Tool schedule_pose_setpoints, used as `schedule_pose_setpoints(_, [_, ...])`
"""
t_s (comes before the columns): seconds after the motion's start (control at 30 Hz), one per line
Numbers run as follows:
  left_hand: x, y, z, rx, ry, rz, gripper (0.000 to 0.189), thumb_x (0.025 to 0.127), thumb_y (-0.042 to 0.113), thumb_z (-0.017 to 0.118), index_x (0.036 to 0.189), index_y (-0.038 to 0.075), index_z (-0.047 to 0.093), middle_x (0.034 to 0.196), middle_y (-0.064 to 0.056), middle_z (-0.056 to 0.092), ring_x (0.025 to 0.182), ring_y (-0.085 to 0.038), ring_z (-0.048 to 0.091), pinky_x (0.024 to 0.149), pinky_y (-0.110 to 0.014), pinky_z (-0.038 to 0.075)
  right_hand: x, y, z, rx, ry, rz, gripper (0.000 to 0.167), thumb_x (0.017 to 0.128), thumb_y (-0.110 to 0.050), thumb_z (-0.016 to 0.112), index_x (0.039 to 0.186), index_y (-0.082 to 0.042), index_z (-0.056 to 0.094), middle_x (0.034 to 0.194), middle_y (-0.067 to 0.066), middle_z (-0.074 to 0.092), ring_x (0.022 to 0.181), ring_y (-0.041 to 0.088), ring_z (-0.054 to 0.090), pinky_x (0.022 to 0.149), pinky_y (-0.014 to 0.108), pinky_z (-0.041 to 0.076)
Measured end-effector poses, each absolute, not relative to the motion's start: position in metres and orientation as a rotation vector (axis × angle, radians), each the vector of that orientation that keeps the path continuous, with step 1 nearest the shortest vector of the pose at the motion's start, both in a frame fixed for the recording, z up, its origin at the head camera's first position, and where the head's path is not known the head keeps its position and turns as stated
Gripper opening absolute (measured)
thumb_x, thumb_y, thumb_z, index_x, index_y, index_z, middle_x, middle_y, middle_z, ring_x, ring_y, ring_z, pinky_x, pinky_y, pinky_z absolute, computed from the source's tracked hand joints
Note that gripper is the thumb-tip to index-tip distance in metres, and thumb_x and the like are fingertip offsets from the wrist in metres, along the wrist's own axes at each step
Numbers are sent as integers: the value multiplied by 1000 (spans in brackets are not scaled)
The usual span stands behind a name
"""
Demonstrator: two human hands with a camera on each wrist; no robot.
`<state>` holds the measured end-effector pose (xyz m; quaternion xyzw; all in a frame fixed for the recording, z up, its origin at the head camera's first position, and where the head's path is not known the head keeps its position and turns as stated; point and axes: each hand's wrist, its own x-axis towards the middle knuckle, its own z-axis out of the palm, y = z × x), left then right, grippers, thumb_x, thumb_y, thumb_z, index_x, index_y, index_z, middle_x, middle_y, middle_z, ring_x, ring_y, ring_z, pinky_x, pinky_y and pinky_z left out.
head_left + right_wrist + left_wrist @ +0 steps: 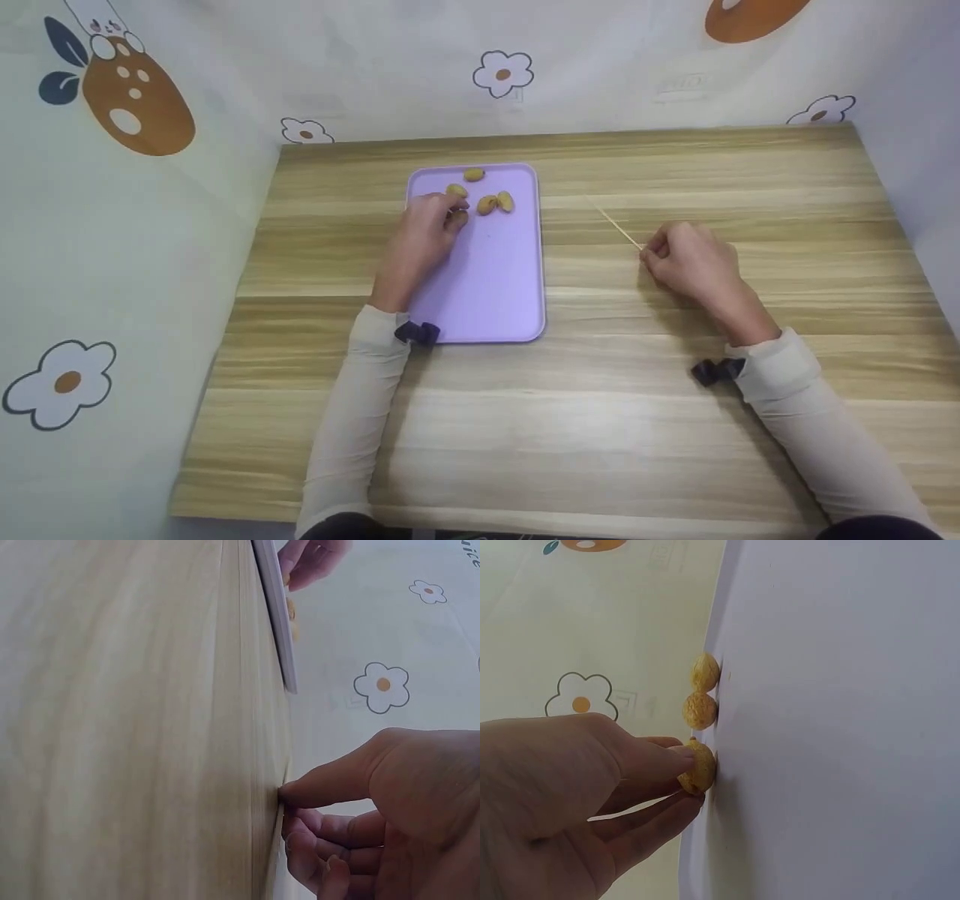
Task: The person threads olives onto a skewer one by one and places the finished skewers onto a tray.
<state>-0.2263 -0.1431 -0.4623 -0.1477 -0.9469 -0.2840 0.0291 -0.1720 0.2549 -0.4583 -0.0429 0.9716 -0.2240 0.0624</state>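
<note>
My left hand (426,236) is over the upper left part of a lilac tray (487,300). Its thumb and fingers pinch a small yellow-brown oval fruit (699,766) with wrinkled skin, low against the tray surface. Several similar fruits lie close by, including one at the tray's far edge (474,175) and two touching each other (487,205). Right of the tray, my right hand (694,259) pinches the near end of a thin wooden skewer (621,229) between thumb and fingertips. The skewer points away and to the left, its far tip faint against the wood grain.
Both hands work above a wood-grain table (600,427). A wall covering with flower prints (420,90) rises behind the table's far edge and along its left side. Each wrist carries a small black device (718,371).
</note>
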Motion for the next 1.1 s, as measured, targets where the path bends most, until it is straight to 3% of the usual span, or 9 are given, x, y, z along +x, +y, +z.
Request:
schedule_pose_setpoints(0.1, [-226,-143,-462,-473,-2903,-880,17,104,5,69,118,1,79,112,-15,80,106,-28,75,99,-41,64,-172,254,-459,-142,2958,-647,24,97,-23,66,106,-7,83,96,10,83,83,29,72,62,52,55])
schedule_pose_setpoints(0.23, [-226,-142,-461,-470,-2901,-873,18,105,6,70,119,1,79,114,-15,80,108,-28,75,100,-40,64,-171,253,-459,-151,2965,-613,25,99,-22,64,105,-7,82,100,13,82,90,35,74,70,65,58])
schedule_pose_setpoints(0.33, [-226,-141,-460,-459,-2899,-883,19,105,7,70,121,1,79,116,-15,80,109,-29,75,101,-40,64,-170,252,-460,-158,2949,-592,25,100,-21,61,104,-7,81,101,15,80,91,37,73,73,67,58])
schedule_pose_setpoints(0.47, [-225,-141,-458,-452,-2870,-940,19,105,6,69,121,0,78,116,-16,79,108,-29,75,100,-40,64,-170,253,-461,-165,2929,-588,26,100,-19,57,102,-8,80,100,14,78,88,36,71,70,65,58])
schedule_pose_setpoints(0.7, [-224,-140,-449,-407,-2787,-1128,22,105,6,69,125,1,76,121,-15,78,112,-26,74,100,-35,65,-170,251,-457,-160,2915,-722,24,107,-23,57,118,-6,70,113,18,74,97,37,69,81,62,57])
schedule_pose_setpoints(0.8, [-224,-139,-444,-387,-2752,-1255,23,104,6,71,127,2,76,125,-13,78,114,-25,75,101,-33,65,-169,249,-456,-218,2954,-828,21,108,-20,59,118,-4,68,112,19,71,98,37,68,83,59,56])
schedule_pose_setpoints(1.1, [-218,-134,-434,-369,-2497,-1792,33,103,16,76,134,5,74,131,-10,75,122,-22,71,113,-36,59,-162,228,-453,-594,3019,-1047,9,106,-10,65,108,-2,68,100,13,72,81,23,59,69,32,47])
